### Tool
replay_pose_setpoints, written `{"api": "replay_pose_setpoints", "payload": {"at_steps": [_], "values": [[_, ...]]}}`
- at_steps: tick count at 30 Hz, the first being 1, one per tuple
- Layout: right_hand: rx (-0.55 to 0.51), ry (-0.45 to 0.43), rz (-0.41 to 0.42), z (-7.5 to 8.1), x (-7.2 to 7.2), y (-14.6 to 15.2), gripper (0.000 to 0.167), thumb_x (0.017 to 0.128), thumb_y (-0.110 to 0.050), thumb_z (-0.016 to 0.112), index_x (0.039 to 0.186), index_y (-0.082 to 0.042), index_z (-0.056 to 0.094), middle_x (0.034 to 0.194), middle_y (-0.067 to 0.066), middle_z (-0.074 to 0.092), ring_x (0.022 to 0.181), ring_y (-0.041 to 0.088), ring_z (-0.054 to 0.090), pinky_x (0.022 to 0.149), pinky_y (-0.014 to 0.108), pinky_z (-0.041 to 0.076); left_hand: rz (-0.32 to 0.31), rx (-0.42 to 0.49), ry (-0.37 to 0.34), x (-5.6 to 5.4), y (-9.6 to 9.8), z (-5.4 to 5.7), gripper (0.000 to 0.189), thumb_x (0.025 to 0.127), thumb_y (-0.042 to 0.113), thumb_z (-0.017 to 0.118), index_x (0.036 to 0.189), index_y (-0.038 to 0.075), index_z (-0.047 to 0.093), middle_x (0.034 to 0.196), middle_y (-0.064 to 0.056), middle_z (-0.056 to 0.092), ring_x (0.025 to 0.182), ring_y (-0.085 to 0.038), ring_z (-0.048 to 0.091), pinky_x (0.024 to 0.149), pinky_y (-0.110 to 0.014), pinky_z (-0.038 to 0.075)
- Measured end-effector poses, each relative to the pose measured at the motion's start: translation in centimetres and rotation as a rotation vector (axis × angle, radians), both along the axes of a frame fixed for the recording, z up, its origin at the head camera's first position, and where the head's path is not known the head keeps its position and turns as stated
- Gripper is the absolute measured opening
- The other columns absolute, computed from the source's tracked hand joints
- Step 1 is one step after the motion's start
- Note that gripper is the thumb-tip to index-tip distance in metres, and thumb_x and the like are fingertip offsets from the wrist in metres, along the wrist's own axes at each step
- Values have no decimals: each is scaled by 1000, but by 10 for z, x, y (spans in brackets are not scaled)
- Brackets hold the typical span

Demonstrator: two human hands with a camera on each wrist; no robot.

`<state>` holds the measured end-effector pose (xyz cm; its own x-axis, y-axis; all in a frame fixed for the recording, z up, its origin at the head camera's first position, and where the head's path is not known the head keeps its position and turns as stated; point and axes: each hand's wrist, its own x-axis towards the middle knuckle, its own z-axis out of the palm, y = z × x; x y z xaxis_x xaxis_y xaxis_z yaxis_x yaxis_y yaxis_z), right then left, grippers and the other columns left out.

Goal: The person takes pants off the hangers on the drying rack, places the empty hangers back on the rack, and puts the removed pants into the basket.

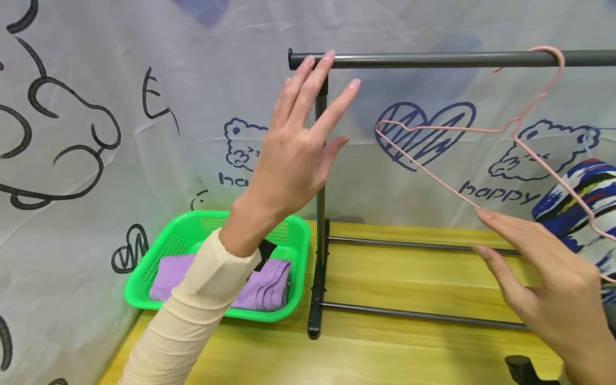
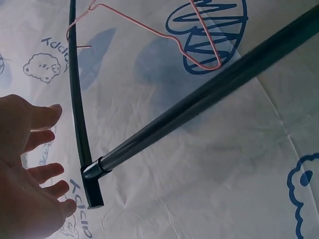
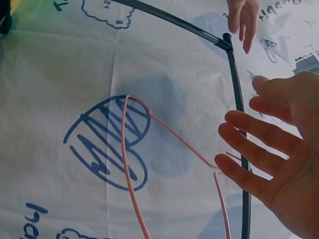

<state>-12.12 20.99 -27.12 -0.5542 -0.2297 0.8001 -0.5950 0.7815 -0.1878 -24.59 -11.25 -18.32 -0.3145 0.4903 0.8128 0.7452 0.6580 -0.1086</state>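
A pink wire hanger [image 1: 447,129] hangs by its hook from the dark top rail [image 1: 409,60] of a clothes rack. My left hand [image 1: 298,133] is raised at the rail's left end, fingers spread and holding nothing; its fingertips overlap the rail in the head view. Beside the hanger's lower wire is my right hand [image 1: 553,272], fingers extended and slightly bent, with a fingertip right at that wire in the head view. The right wrist view shows this right hand [image 3: 269,154] with its palm bare and the hanger [image 3: 130,169] beyond the fingers.
On the wooden table [image 1: 240,347], a green basket [image 1: 139,289] holds folded purple cloth [image 1: 271,286]. The rack's post [image 1: 321,203] stands right of it, with two low bars [image 1: 409,314] running rightward. A multicoloured patterned garment [image 1: 577,198] hangs at right. A printed curtain [image 1: 192,32] forms the backdrop.
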Motion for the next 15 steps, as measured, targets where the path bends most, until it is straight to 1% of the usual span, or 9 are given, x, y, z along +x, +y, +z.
{"api": "replay_pose_setpoints", "payload": {"at_steps": [1,3,6,9,10,12,13,15], "values": [[-1,11,4,0,1,3,61,104,-53,52,131,-1,69,122,21,71,112,29,66,107,12,37,16,-15,-2,-2,4,2,60,101,20,66,156,11,44,165,-22,26,156,-33,13,126,-42,2],[-16,38,25,1,1,7,61,104,-51,53,131,2,68,121,24,70,117,21,65,107,14,38,35,-32,4,-7,10,6,59,102,19,64,157,11,43,165,-20,28,156,-31,16,126,-41,2],[-43,74,40,4,2,9,63,104,-49,54,130,7,67,119,30,68,126,1,55,107,15,38,43,-17,56,-15,17,10,54,103,18,61,155,10,47,161,-20,37,152,-33,27,126,-40,5],[-43,61,9,5,4,13,66,104,-52,52,131,7,66,117,33,67,127,-7,48,107,13,36,44,15,108,-22,21,13,48,104,18,59,150,8,52,155,-20,45,145,-35,36,126,-38,9],[-36,54,-9,5,5,15,67,104,-53,51,132,6,65,117,33,67,127,-2,52,107,12,36,49,20,117,-24,22,14,47,104,19,58,149,7,53,153,-20,47,143,-35,38,126,-38,10],[-23,44,-52,5,7,19,67,104,-55,50,133,4,65,119,33,67,126,16,60,109,13,34,65,22,114,-27,22,15,46,104,19,58,148,6,55,151,-19,49,142,-35,39,125,-36,12],[-18,38,-79,6,8,22,68,104,-56,49,134,3,65,120,33,66,124,26,62,110,16,34,76,22,108,-27,23,16,45,104,19,58,148,6,55,150,-19,50,141,-35,40,125,-35,12],[2,38,-134,6,11,28,67,105,-56,48,136,1,65,123,32,66,120,44,62,113,20,34,109,17,91,-28,24,17,46,104,17,59,148,7,55,148,-17,51,140,-34,40,125,-35,12]]}}
